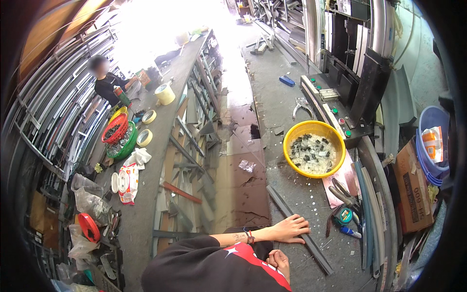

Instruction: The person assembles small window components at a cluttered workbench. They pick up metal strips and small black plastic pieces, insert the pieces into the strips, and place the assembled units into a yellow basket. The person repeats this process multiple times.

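Observation:
A long dark grey metal profile [314,251] lies slantwise on the worktop in front of me. My left hand [290,228] rests on its middle, fingers stretched out flat across it. A wristband circles that wrist. Closer to my body, my right hand [278,262] is closed, its fingers curled in; whatever they hold, if anything, is hidden. Beyond the profile stands a yellow basin [288,160] containing many small black and pale pieces. To the right lie pliers [343,193], a teal tape measure [344,215] and a blue-and-white marker-like tool [351,232].
A machine with green and red buttons [335,111] stands at the back right, near a locking clamp [302,107] and a blue tool [287,81]. Left, a bench [160,160] bears tape rolls [144,137] and baskets [115,127]. Another person [108,85] is behind it. A cardboard box [413,187] stands right.

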Demonstrator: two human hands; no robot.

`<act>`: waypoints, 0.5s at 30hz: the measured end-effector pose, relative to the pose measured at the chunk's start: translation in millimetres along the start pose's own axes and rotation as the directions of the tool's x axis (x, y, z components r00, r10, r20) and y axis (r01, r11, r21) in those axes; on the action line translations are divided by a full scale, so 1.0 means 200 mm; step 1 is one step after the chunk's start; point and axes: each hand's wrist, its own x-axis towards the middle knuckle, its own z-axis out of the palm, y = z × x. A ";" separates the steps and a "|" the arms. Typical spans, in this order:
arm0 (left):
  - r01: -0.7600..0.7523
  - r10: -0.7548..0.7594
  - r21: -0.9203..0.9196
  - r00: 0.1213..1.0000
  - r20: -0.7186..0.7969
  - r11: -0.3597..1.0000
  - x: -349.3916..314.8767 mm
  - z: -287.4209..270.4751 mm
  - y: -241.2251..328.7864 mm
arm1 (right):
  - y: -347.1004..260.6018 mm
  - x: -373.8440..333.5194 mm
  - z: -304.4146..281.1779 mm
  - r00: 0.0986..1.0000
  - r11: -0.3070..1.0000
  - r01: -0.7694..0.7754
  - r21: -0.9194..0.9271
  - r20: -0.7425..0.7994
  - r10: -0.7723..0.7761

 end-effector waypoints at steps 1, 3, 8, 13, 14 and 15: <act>0.001 -0.001 0.006 1.000 0.002 1.000 0.00 0.00 0.00 | -0.01 0.01 0.00 1.000 1.000 -0.017 0.004 0.000 0.017; 0.010 -0.010 0.006 1.000 0.014 1.000 0.00 0.01 0.00 | -0.02 0.02 0.00 0.998 0.998 -0.060 0.012 -0.003 0.060; 0.025 -0.025 0.002 0.999 0.021 1.000 -0.01 0.03 0.00 | -0.04 0.05 -0.01 0.995 0.994 -0.102 0.039 -0.004 0.102; 0.008 -0.008 -0.012 1.000 0.004 1.000 0.00 0.02 -0.01 | -0.03 0.05 -0.04 0.992 0.991 -0.122 0.048 0.050 0.119; 0.016 -0.015 -0.024 0.999 0.031 1.000 0.00 0.02 -0.01 | -0.03 0.04 -0.05 0.992 0.992 -0.120 0.037 0.052 0.118; 0.025 -0.023 -0.034 0.998 0.056 0.999 0.00 0.02 -0.01 | -0.03 0.05 -0.06 0.991 0.993 -0.118 0.024 0.057 0.117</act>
